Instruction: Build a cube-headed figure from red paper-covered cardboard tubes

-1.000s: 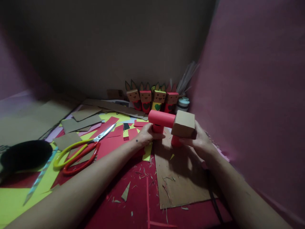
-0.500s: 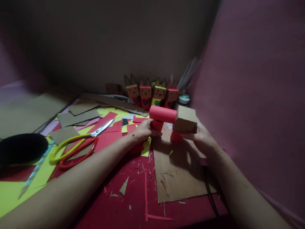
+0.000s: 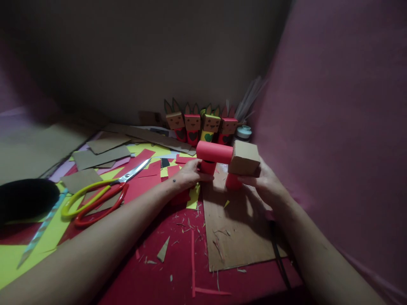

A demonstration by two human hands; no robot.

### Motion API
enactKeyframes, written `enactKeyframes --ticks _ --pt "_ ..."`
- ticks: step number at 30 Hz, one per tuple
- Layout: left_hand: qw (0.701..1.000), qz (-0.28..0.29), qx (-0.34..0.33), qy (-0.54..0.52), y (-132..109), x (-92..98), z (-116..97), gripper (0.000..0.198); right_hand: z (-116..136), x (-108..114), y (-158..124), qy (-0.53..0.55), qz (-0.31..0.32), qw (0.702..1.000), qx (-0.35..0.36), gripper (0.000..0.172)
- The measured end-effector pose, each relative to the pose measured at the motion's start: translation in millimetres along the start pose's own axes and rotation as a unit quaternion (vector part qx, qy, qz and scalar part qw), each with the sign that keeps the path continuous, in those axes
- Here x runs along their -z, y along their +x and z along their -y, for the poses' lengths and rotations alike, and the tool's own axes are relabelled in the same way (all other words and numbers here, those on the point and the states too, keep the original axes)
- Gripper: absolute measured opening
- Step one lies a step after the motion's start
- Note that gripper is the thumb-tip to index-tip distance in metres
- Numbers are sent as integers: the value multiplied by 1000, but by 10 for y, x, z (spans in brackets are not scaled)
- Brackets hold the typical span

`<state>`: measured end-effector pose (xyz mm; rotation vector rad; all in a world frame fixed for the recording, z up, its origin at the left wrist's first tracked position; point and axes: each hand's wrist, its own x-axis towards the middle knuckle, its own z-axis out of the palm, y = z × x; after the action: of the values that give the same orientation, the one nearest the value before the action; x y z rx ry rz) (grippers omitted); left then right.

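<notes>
My left hand (image 3: 190, 173) is closed around an upright red paper tube (image 3: 208, 167). On top of that tube lies a red paper-covered roll (image 3: 214, 151), its right end against or very near a small plain cardboard box (image 3: 244, 156). The box rests on a second upright red tube (image 3: 233, 181), which my right hand (image 3: 265, 180) grips from the right, fingers partly hidden behind the box. Both pieces are over a brown cardboard sheet (image 3: 238, 237) sprinkled with scraps.
Several box-headed paper figures with pointed ears (image 3: 192, 123) stand against the wall, beside a white-lidded container (image 3: 243, 132). Left lie open scissors (image 3: 95, 199), a striped pencil (image 3: 43, 228), a black object (image 3: 28, 199), cardboard pieces (image 3: 101, 157) and coloured paper. Trimmings litter the red surface (image 3: 152, 284).
The whole scene has shifted very slightly left in view. Both hands keep the same hold, and the paper pieces stay in the same arrangement.
</notes>
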<state>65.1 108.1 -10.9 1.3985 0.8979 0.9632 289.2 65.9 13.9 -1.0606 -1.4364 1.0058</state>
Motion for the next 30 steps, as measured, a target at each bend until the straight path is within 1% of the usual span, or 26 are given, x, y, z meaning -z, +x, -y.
enactKeyframes --ticks 6,10,14,16,20,23,27,30 --pt "1000 -2 -2 12 -17 0 -45 21 38 -17 -6 10 -3 1000 -6 74" --pt "999 -9 -6 32 -32 4 -81 32 43 -29 -6 3 0 1000 0 76" --pt "999 -23 -18 40 -26 -2 -39 42 29 -32 2 -26 -12 999 20 78" --pt "998 -32 -27 40 -9 -15 4 47 29 -37 5 -29 -24 999 23 74" --pt "997 -55 -46 34 24 -56 72 54 38 -57 9 -13 -29 999 -8 62" --pt "995 -67 -57 36 18 -62 44 51 43 -66 13 -6 -44 999 -16 61" --pt "997 -33 -53 47 -38 0 -115 46 53 -70 9 -2 -56 998 -16 61" --pt "999 -7 -37 39 -73 30 -188 53 59 -75 -4 9 -57 998 -9 60"
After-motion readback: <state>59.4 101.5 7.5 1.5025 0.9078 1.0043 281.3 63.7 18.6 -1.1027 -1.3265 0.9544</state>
